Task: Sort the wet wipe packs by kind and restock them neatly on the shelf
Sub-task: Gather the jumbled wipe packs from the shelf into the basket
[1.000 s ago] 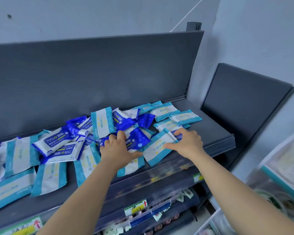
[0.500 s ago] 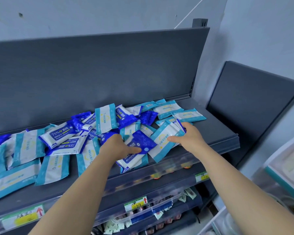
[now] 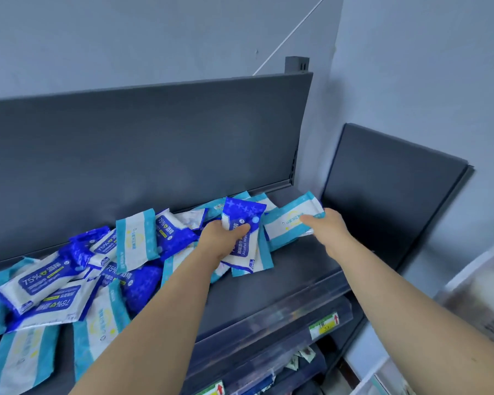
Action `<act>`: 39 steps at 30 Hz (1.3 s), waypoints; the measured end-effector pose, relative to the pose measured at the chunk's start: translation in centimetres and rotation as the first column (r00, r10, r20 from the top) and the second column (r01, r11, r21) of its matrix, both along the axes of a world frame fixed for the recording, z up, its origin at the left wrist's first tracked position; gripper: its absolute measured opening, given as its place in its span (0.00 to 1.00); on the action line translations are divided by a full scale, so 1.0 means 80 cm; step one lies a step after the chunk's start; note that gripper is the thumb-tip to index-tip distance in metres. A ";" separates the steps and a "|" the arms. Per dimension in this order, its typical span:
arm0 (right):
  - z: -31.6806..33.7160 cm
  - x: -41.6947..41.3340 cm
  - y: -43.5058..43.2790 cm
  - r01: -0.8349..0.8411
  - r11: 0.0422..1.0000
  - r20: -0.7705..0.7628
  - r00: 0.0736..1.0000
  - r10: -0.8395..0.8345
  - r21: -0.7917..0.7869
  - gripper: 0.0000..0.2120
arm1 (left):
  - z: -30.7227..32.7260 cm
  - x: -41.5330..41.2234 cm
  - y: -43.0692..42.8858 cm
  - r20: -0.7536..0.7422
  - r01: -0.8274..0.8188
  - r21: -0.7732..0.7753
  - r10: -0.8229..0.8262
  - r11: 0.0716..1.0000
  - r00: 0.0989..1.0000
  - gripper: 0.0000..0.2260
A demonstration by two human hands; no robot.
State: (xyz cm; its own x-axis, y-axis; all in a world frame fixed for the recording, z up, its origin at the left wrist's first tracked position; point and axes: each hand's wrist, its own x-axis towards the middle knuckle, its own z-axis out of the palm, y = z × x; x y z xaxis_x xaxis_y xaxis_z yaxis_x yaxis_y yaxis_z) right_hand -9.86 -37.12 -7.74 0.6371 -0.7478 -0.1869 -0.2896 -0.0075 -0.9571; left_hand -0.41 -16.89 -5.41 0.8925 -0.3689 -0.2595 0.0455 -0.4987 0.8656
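Your left hand curls around a dark blue alcohol wipe pack, thumb pressed across its front. A teal-edged pack sits just behind it, and whether the same grip has hold of it cannot be told. Your right hand pinches a teal-and-white wet wipe pack by its right end, just to the right of the blue one. To the left of your left hand, the mixed pile of packs sprawls across the dark shelf. A price label sits below your right forearm.
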 end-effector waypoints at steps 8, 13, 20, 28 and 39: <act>-0.021 0.037 -0.024 -0.111 0.994 -0.085 0.990 0.113 0.018 0.15 | -0.019 0.020 -0.058 -0.070 -0.066 0.040 0.068 0.997 0.995 0.17; -0.024 0.031 -0.015 -0.126 0.984 -0.020 0.991 0.130 0.129 0.14 | -0.029 0.018 -0.051 -0.224 -0.120 -0.158 0.083 0.980 0.971 0.22; 0.007 -0.008 0.031 -0.046 0.963 0.135 0.991 0.010 0.266 0.17 | -0.018 0.005 -0.032 -0.257 -0.109 -0.452 -0.012 0.885 0.966 0.19; 0.075 -0.106 0.124 0.145 0.980 0.307 0.934 -0.180 0.135 0.16 | 0.026 -0.041 0.020 -0.170 0.157 -0.603 -0.319 0.782 0.932 0.17; 0.061 -0.351 0.338 0.689 0.721 0.282 0.678 -0.679 0.079 0.15 | 0.016 -0.232 0.106 -0.062 0.662 -0.499 -0.784 0.560 0.617 0.14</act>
